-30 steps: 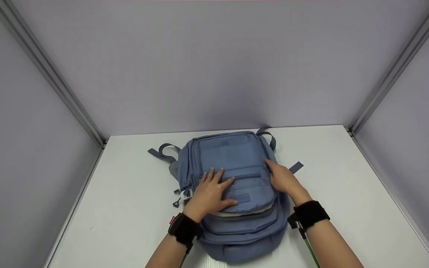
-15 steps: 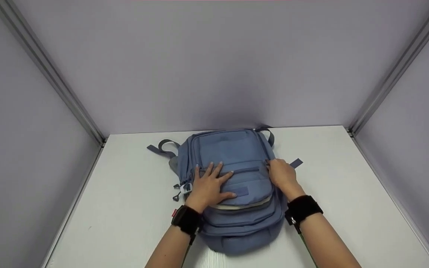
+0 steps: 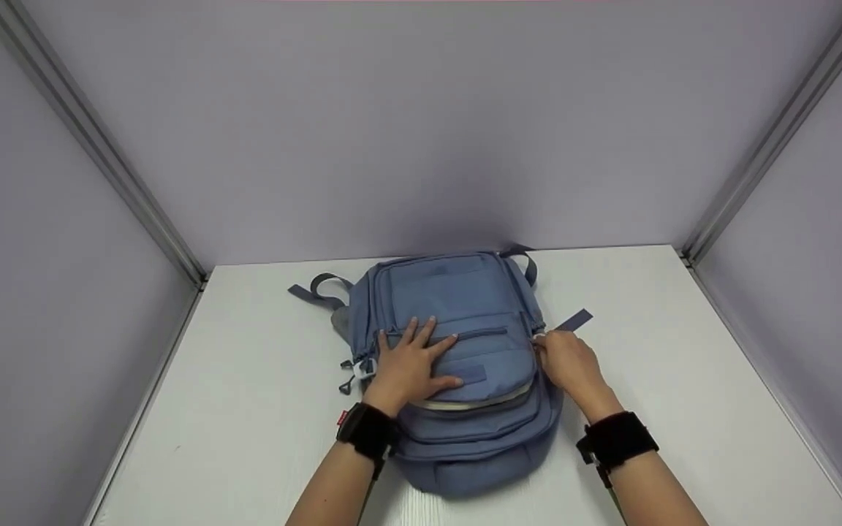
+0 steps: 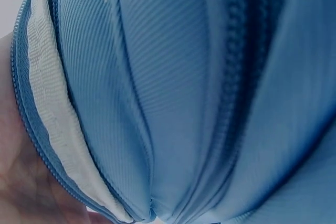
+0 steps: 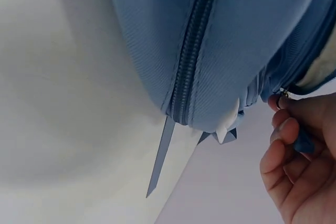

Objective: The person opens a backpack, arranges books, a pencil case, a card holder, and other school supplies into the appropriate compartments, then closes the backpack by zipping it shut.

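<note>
A blue backpack (image 3: 439, 292) lies front side up on the white table, its bottom against the far wall's side unclear from here. Spread flat across its front pocket is my left hand (image 3: 403, 369), fingers straight and apart. The pocket's near edge gapes, showing pale lining (image 4: 50, 93) beside the zipper teeth in the left wrist view. At the pocket's right side my right hand (image 3: 574, 365) pinches a zipper pull; its blue tab (image 5: 303, 141) pokes out between the fingers in the right wrist view. The slider sits at the end of the parted zipper.
Loose straps stick out left (image 3: 308, 294) and right (image 3: 576, 320) of the bag. A white buckle (image 3: 364, 369) with dark cord ends hangs at its left side. Grey walls (image 3: 421, 131) enclose the white table (image 3: 260, 424) at the back and both sides.
The backpack has shifted slightly away from me. My right hand went from the pocket's side edge to a pinch on the zipper pull, then moved down and right. My left hand stays flat on the bag.
</note>
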`<state>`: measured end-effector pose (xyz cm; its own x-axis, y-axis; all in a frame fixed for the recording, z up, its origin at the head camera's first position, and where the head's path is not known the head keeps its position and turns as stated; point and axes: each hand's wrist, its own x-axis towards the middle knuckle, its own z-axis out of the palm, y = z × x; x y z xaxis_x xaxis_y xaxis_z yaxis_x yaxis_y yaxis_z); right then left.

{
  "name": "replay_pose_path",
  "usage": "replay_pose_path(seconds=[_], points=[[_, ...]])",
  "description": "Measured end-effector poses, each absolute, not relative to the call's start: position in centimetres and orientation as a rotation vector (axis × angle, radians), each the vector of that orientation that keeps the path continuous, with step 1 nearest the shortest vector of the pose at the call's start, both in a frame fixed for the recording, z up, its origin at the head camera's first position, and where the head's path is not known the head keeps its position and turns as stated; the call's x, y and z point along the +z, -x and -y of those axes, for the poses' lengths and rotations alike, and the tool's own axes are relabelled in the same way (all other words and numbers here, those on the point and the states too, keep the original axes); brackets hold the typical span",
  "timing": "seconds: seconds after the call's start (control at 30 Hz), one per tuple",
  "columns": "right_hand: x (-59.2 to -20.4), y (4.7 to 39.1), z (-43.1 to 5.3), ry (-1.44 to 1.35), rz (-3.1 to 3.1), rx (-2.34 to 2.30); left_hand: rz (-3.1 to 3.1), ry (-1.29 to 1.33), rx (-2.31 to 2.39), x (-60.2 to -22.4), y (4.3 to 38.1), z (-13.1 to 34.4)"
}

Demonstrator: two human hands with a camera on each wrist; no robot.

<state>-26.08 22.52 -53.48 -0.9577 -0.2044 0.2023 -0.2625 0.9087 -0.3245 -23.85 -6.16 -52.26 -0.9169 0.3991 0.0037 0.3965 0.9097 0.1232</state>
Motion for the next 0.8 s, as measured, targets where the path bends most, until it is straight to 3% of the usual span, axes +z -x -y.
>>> replay_pose_path(seconds=[0.4, 0.8], points=[[-52.3, 22.1, -23.5, -0.507, 2.977, 0.599, -3.059, -0.609, 0.165, -52.2, 23.7, 5.9], [-51.3, 19.2, -21.3, -0.918, 2.999, 0.909, -3.067, -0.581, 0.105, -52.3, 23.6, 5.7]])
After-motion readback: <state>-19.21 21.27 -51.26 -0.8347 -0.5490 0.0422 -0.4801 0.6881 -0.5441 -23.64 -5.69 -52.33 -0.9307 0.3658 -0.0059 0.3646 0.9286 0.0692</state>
